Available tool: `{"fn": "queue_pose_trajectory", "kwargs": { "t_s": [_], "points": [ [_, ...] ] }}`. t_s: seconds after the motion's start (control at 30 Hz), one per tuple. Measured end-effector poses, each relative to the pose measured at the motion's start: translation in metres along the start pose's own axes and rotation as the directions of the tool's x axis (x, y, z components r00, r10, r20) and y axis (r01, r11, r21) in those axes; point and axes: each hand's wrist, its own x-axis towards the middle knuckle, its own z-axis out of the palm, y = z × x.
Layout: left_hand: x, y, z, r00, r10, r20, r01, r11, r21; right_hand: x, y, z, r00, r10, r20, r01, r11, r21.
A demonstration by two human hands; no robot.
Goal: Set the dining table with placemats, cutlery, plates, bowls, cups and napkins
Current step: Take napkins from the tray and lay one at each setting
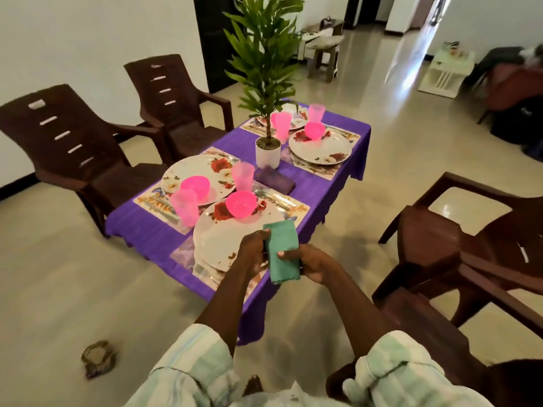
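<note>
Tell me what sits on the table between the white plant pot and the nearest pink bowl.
In the head view, a folded purple cloth and a pale pink cup lie between the plant pot and the nearest pink bowl.

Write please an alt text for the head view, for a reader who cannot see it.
Both hands, left hand and right hand, hold a folded green napkin above the near plate on a table with a purple cloth. Four places have plates, pink bowls and pink cups; a potted plant stands mid-table, brown chairs around.
</note>
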Motion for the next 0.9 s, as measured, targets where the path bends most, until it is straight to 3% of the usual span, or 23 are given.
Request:
{"fn": "queue_pose_trajectory", "kwargs": {
  "t_s": [0.27, 0.4, 0.6, 0.9],
  "points": [
    [0.100, 0.047, 0.050, 0.995, -0.011, 0.099, 0.005, 0.998, 0.060, 0.068, -0.044, -0.061, 0.993, 0.028, -0.112, -0.013, 0.991, 0.133],
    [0.153, 0.060, 0.086, 0.992, -0.042, 0.116, 0.032, 0.995, 0.091, 0.107, -0.072, -0.106, 0.996, 0.049, -0.075, -0.039, 0.991, 0.126],
    [0.239, 0.085, 0.175, 0.995, -0.076, 0.069, 0.075, 0.997, 0.013, 0.163, -0.137, -0.204, 0.996, 0.045, -0.073, -0.040, 0.997, 0.072],
    [0.336, 0.137, 0.343, 0.999, 0.032, 0.033, -0.029, 0.997, -0.075, 0.219, -0.252, -0.368, 0.990, 0.050, -0.131, -0.048, 0.999, 0.022]
  ]
}}
